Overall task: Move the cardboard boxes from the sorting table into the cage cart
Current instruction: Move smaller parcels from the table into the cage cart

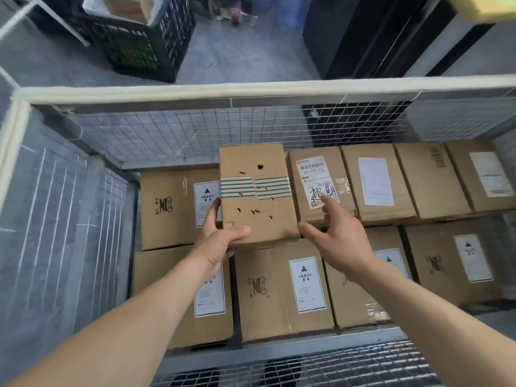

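Cardboard boxes, brown and labelled [282, 291], already cover the floor of the cream-rimmed wire-mesh cage cart [195, 92] in two rows. I judge the loading well advanced, with a second layer just beginning. The sorting worktop is out of view, so I cannot tell how much remains. A smaller brown cardboard box with green-striped tape [257, 191] sits over the rear row, my left grip [220, 238] pinching its near left corner, thumb on top. My right grip [337, 238] hangs spread just beside its right edge.
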{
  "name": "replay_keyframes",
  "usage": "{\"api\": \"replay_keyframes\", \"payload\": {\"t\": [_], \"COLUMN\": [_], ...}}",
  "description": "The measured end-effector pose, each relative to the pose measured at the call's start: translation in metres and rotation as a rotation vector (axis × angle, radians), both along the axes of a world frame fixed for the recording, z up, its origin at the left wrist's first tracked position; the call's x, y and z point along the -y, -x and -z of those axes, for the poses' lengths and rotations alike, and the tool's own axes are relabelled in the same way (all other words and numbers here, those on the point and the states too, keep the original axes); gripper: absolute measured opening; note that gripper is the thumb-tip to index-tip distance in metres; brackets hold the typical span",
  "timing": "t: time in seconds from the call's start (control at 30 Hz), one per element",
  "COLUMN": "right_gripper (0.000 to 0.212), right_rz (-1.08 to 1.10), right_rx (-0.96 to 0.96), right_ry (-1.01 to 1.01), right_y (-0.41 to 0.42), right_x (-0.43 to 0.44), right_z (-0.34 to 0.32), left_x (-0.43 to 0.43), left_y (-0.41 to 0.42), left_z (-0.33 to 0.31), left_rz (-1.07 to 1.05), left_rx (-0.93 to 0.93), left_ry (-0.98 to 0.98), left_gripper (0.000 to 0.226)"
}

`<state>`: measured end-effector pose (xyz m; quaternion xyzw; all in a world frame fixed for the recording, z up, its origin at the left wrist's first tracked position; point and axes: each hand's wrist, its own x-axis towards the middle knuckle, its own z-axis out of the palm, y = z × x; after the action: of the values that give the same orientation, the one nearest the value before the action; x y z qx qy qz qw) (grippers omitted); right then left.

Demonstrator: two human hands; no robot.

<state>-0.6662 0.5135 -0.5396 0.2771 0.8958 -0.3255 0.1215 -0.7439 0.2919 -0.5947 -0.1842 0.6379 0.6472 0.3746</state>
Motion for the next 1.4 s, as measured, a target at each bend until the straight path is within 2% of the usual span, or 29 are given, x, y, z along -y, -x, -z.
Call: {"api": "replay_keyframes", "payload": {"t": [0.43,0.6,0.73,0.87,1.03,1.17,1.4], "right_gripper": [0.081,0.082,0.082,0.083,0.080,0.079,0.083], "right_rz": [-0.040,-0.036,-0.032,-0.040,-0.046,-0.008,0.088], "right_rx": [-0.008,0.010,-0.002,-0.016,-0.048,-0.091,-0.166], "right_ry": [-0.061,-0.049,-0.035,-0.031,-0.081,-0.118,-0.269], "right_y": [0.007,0.007,0.004,-0.003,-0.019,-0.041,-0.104], "right_x": [-0.038,-0.042,-0.039,-0.036,-0.042,-0.052,-0.077], "right_z": [0.034,0.027,0.004,-0.045,-0.130,-0.210,-0.336], "left_x": [-0.031,-0.036,-0.033,-0.027,-0.042,-0.069,-0.126], "left_y": [0.024,0.030,0.034,0.032,0.026,0.016,-0.018], "left_z": [0.057,0.053,0.029,-0.027,-0.137,-0.230,-0.368], "left_rz": [0.047,0.101,0.138,0.269,0.592,0.784,0.971], "left_rx": [-0.037,-0.027,-0.090,-0.271,-0.556,-0.751,-1.094], "left_ry": [0.102,0.168,0.320,0.557,0.689,0.703,0.648], "left_gripper": [0.090,0.084,0.090,0.086,0.073,0.074,0.080]}}
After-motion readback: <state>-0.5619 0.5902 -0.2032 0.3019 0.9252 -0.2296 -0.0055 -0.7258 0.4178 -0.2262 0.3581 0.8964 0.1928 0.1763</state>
